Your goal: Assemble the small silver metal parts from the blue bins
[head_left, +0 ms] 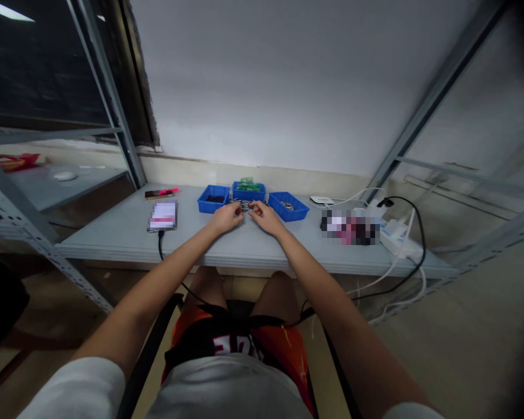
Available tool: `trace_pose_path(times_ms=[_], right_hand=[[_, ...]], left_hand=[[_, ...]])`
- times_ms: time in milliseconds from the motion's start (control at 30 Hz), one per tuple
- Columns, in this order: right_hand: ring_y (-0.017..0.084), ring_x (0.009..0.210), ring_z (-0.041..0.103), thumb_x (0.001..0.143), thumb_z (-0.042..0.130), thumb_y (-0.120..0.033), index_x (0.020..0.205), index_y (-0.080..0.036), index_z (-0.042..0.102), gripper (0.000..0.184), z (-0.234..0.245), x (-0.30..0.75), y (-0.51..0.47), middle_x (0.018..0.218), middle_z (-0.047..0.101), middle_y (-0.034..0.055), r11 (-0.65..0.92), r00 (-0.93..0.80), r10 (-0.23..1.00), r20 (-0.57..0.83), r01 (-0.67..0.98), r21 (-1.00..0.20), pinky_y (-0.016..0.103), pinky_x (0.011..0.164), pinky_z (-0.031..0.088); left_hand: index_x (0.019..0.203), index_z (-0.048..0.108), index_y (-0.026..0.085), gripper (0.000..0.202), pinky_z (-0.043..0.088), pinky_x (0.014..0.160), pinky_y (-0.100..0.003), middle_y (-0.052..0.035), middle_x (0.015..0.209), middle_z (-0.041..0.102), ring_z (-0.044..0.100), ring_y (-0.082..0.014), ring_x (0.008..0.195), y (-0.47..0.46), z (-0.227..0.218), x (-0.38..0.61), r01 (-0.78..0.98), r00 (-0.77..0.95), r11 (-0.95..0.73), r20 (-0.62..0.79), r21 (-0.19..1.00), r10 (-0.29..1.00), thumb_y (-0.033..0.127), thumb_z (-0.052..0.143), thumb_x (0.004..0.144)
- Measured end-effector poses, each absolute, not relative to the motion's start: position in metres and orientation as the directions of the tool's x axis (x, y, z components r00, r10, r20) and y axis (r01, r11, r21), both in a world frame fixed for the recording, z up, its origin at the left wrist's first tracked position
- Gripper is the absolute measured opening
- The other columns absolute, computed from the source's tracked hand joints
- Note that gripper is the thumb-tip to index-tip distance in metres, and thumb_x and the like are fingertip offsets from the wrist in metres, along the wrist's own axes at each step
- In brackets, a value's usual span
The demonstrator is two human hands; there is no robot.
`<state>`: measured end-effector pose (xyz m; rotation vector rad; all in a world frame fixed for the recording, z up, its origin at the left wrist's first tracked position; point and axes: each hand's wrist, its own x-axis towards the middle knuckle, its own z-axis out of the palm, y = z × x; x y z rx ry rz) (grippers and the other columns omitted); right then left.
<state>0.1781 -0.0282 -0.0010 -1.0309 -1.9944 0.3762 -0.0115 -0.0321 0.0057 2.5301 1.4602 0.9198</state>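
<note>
My left hand (227, 217) and my right hand (264, 216) meet over the middle of the grey table, fingertips a short gap apart. Both have thumb and fingers pinched together; whatever they hold is too small to make out. Just beyond the fingers lies a heap of small shiny metal pieces (245, 205). To the left is a blue bin (206, 208) with small black parts. The blue bin on the right (297, 214) has silvery pieces in it. Behind the heap stands another blue bin (249, 194) with green items (248, 185).
A phone-like device (163, 215) on a cable lies at the left, near a pink pen (169, 191). At the right are a blurred-out object (349, 227), a white power strip (400, 239) and loose cables. Metal posts frame the table; a wall stands behind.
</note>
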Motion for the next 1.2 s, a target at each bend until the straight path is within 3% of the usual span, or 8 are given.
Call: trace_pose_path(times_ms=[167, 467, 633, 767, 967, 1200], right_hand=[[0.014, 0.076, 0.059, 0.084, 0.055, -0.023, 0.090, -0.016, 0.065, 0.013, 0.001, 0.179, -0.029, 0.086, 0.068, 0.0046, 0.645, -0.372, 0.760, 0.534, 0.538, -0.543, 0.026, 0.074, 0.044], [0.014, 0.073, 0.057, 0.087, 0.054, -0.026, 0.089, -0.017, 0.065, 0.014, -0.001, 0.183, -0.025, 0.081, 0.067, 0.0026, 0.619, -0.335, 0.772, 0.540, 0.587, -0.521, 0.025, 0.072, 0.042], [0.014, 0.072, 0.057, 0.087, 0.055, -0.025, 0.088, -0.018, 0.065, 0.012, -0.004, 0.187, -0.019, 0.078, 0.066, 0.0013, 0.571, -0.278, 0.801, 0.530, 0.622, -0.536, 0.024, 0.071, 0.040], [0.013, 0.070, 0.055, 0.087, 0.055, -0.024, 0.084, -0.017, 0.065, 0.014, -0.005, 0.189, -0.018, 0.075, 0.065, 0.0022, 0.570, -0.334, 0.804, 0.491, 0.667, -0.480, 0.024, 0.069, 0.040], [0.014, 0.077, 0.056, 0.082, 0.060, -0.020, 0.097, -0.016, 0.065, 0.015, -0.008, 0.191, -0.014, 0.091, 0.065, 0.0054, 0.598, -0.335, 0.771, 0.542, 0.673, -0.435, 0.026, 0.076, 0.043], [0.014, 0.077, 0.057, 0.083, 0.060, -0.021, 0.101, -0.016, 0.063, 0.020, -0.012, 0.193, -0.008, 0.089, 0.065, 0.0046, 0.606, -0.329, 0.766, 0.553, 0.656, -0.450, 0.026, 0.077, 0.043]], left_hand=[[0.093, 0.064, 0.019, 0.018, 0.045, 0.072, -0.027, -0.0055, 0.094, 0.069, 0.062, -0.0202, 0.085, -0.035, 0.008, -0.011, 0.763, 0.436, -0.585, 0.451, 0.274, 0.779, 0.027, 0.051, 0.084], [0.101, 0.066, 0.020, 0.025, 0.047, 0.074, -0.026, -0.0058, 0.103, 0.069, 0.063, -0.0194, 0.087, -0.026, 0.001, -0.013, 0.775, 0.401, -0.556, 0.446, 0.301, 0.800, 0.034, 0.051, 0.088], [0.100, 0.067, 0.020, 0.025, 0.047, 0.075, -0.027, -0.0068, 0.101, 0.069, 0.063, -0.0201, 0.090, -0.024, 0.001, -0.014, 0.779, 0.408, -0.569, 0.475, 0.264, 0.779, 0.033, 0.048, 0.091], [0.102, 0.067, 0.020, 0.027, 0.047, 0.078, -0.028, -0.0069, 0.103, 0.069, 0.062, -0.0211, 0.094, -0.022, -0.001, -0.014, 0.759, 0.445, -0.609, 0.498, 0.230, 0.744, 0.033, 0.045, 0.093], [0.105, 0.068, 0.020, 0.030, 0.047, 0.082, -0.029, -0.0076, 0.104, 0.069, 0.062, -0.0212, 0.097, -0.021, -0.003, -0.015, 0.751, 0.468, -0.624, 0.493, 0.215, 0.733, 0.033, 0.043, 0.094], [0.105, 0.068, 0.020, 0.031, 0.048, 0.082, -0.029, -0.0082, 0.104, 0.068, 0.062, -0.0210, 0.096, -0.023, 0.000, -0.014, 0.767, 0.459, -0.604, 0.473, 0.216, 0.752, 0.034, 0.042, 0.094]])
